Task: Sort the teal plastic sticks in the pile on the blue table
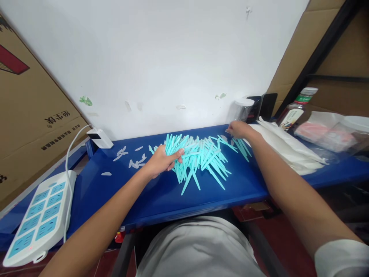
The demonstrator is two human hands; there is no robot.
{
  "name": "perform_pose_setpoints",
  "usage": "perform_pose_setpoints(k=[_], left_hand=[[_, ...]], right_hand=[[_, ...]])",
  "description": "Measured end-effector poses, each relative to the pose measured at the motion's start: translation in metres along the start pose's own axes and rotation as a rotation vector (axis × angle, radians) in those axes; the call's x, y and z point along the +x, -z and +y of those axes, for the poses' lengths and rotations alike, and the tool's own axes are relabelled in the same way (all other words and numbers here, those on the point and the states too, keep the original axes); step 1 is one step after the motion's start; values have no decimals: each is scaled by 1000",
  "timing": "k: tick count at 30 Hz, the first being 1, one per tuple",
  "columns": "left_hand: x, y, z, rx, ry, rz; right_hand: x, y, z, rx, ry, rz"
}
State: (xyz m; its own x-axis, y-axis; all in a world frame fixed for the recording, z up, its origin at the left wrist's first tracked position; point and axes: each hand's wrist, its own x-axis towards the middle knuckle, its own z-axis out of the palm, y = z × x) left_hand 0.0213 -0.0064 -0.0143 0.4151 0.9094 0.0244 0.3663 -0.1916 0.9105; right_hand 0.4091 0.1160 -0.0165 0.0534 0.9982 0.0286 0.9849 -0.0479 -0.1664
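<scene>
A heap of slim turquoise eyebrow razors [206,157] is spread over the blue table, their handles pointing many ways. At the heap's left side, my left hand [165,161] is closed around turquoise eyebrow razors, with the thumb lying along them. My right hand [240,129] is at the back right of the heap with its fingertips pinched together. Whatever is between those fingertips is too small to make out. Close below it are a few translucent blade caps [224,137] and several loose razors [242,149]. More translucent caps [137,163] are scattered left of the heap.
A white power strip [43,215] and a small white device [100,138] with a cable are at left, beside a large carton [31,115]. To the right are a lidded clear jar [241,109], white sheets [288,146], a bottle [296,109] and a plastic tub [351,132]. A white wall stands behind.
</scene>
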Motion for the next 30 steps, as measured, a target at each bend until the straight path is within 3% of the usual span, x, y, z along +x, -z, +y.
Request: perform_pose_setpoints(k=[3, 8, 11, 16, 30], left_hand=[[-1, -1, 3, 15, -19, -11], [-2, -2, 6, 27, -17, -21], [-1, -2, 6, 17, -42, -29], [1, -3, 3, -3, -37, -5], [2, -3, -2, -38, -50, -47]], right_hand=[[-10, 8, -17, 135, 66, 71], [-42, 17, -67, 926, 410, 16], [-64, 17, -96, 1130, 519, -40], [-80, 11, -117, 1148, 606, -72], [-88, 11, -122, 1033, 688, -35]])
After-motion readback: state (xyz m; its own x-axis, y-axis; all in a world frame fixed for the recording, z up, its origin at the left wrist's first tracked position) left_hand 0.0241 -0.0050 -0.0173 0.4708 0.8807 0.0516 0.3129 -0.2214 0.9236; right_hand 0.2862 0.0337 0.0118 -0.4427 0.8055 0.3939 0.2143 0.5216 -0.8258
